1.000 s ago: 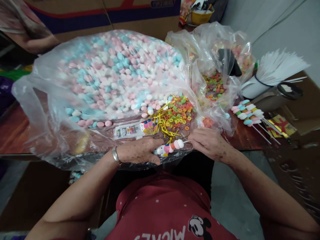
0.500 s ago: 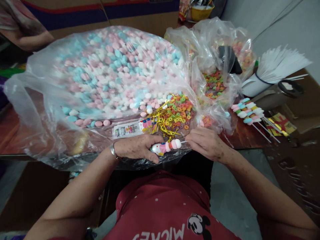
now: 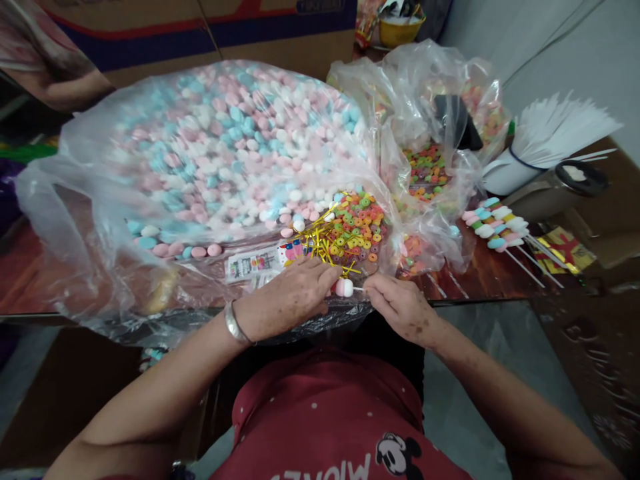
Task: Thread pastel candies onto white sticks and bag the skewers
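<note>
Both hands appear busy handling a single skewer of pink and white rounded sweets [image 3: 345, 288] at the near edge of the reddish-brown wooden bench [image 3: 487, 289]. The right hand [image 3: 400, 307] has a closed pinch grip on its thin white stick [image 3: 359, 289]. The left hand [image 3: 285, 300], fingers bent, covers the other end; how tightly its grip closes I cannot tell. The next move calls for a steady stick and light pressure on the soft-looking sweets. Gold foil strips [image 3: 323, 241] and flat printed plastic sleeves [image 3: 253, 265] crowd the left fingers, beside small multicoloured rings [image 3: 363, 230]. A bulky clear plastic bag [image 3: 95, 150] of pastel sweets blocks the space beyond; several sweet-laden skewers [image 3: 495, 227] lie well to the right.
</note>
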`<state>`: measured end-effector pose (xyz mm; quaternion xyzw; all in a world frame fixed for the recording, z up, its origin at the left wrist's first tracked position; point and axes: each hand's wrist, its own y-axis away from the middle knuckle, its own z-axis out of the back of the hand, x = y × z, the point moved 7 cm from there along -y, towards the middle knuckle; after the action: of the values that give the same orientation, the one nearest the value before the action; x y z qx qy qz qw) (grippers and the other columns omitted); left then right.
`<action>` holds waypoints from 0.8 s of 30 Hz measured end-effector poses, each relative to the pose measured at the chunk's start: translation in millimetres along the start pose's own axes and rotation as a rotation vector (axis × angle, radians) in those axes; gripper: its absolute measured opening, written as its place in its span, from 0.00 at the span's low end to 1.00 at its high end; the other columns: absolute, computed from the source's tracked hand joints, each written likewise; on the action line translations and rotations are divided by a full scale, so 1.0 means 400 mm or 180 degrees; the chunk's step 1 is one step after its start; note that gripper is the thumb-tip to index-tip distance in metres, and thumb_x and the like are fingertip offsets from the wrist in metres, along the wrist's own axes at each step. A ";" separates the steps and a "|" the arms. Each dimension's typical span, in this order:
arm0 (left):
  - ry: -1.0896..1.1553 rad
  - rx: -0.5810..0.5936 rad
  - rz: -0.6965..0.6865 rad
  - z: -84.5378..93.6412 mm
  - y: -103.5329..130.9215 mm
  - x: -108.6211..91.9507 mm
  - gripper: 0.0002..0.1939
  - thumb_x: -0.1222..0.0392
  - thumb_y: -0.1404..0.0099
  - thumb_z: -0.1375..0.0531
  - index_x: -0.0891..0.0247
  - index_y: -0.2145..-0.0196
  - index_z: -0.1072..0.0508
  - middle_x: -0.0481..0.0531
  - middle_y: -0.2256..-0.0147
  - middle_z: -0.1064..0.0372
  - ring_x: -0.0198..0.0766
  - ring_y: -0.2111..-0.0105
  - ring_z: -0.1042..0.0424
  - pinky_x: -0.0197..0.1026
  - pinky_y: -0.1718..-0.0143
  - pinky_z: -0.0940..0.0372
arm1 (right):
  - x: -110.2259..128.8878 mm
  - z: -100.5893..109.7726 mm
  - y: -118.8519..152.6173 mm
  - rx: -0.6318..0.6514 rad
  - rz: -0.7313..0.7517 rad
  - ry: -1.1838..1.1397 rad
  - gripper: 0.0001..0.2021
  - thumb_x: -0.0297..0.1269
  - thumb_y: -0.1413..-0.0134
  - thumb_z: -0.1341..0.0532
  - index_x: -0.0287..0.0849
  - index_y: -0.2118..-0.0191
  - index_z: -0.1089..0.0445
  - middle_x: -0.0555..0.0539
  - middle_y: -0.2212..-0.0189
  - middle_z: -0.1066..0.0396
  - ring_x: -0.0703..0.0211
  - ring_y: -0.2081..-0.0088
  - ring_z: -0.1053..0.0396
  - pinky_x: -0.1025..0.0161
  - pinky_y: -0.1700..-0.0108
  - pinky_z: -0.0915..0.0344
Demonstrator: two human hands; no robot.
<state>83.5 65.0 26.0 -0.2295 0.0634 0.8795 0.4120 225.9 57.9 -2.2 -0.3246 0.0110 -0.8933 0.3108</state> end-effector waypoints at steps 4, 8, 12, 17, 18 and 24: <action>-0.0358 -0.1090 -0.0345 0.092 0.034 -0.090 0.22 0.65 0.36 0.41 0.64 0.45 0.38 0.65 0.43 0.37 0.54 0.40 0.42 0.60 0.41 0.45 | -0.028 0.007 0.013 -0.0531 -0.0503 -0.0489 0.10 0.33 0.37 0.50 0.42 0.68 0.35 0.53 0.78 0.35 0.66 0.76 0.37 0.69 0.73 0.42; 0.0721 -0.2594 0.0573 0.114 0.118 -0.040 0.08 0.66 0.38 0.39 0.61 0.59 0.30 0.53 0.63 0.27 0.40 0.61 0.28 0.45 0.56 0.33 | -0.045 0.007 0.031 -0.0975 -0.0868 -0.0758 0.10 0.35 0.38 0.49 0.42 0.69 0.34 0.53 0.78 0.35 0.67 0.77 0.39 0.70 0.75 0.43; 0.3522 -0.3230 0.1886 0.005 0.134 0.106 0.18 0.52 0.42 0.34 0.63 0.58 0.31 0.52 0.65 0.26 0.38 0.66 0.26 0.40 0.64 0.31 | -0.023 -0.002 0.035 -0.1190 -0.0780 -0.0687 0.09 0.35 0.38 0.48 0.42 0.68 0.33 0.53 0.78 0.34 0.66 0.77 0.37 0.70 0.74 0.42; 0.5084 -0.3630 0.1582 -0.008 0.055 0.138 0.21 0.52 0.50 0.29 0.66 0.63 0.27 0.55 0.64 0.24 0.40 0.64 0.24 0.41 0.61 0.30 | 0.047 -0.036 0.009 -0.0834 -0.0190 -0.0462 0.08 0.32 0.38 0.48 0.43 0.67 0.33 0.52 0.76 0.30 0.66 0.76 0.34 0.70 0.71 0.39; 0.5302 -0.3606 0.1628 -0.011 0.042 0.140 0.20 0.52 0.50 0.30 0.66 0.64 0.27 0.55 0.66 0.24 0.40 0.67 0.24 0.42 0.62 0.30 | 0.059 -0.042 0.005 -0.0729 -0.0060 -0.0417 0.08 0.31 0.38 0.47 0.43 0.67 0.33 0.52 0.76 0.30 0.66 0.76 0.33 0.70 0.71 0.39; 0.5804 -0.3839 0.1837 -0.024 0.037 0.166 0.11 0.57 0.44 0.33 0.68 0.69 0.28 0.46 0.79 0.32 0.35 0.77 0.27 0.40 0.68 0.29 | 0.068 -0.015 0.013 -0.1190 0.0059 0.0013 0.07 0.29 0.38 0.47 0.42 0.65 0.33 0.53 0.78 0.30 0.68 0.80 0.35 0.70 0.74 0.41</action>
<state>38.9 98.9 -13.9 -0.9236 -0.0438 0.3330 -0.1846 209.1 37.2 7.6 -0.3747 0.1805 -0.8734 0.2532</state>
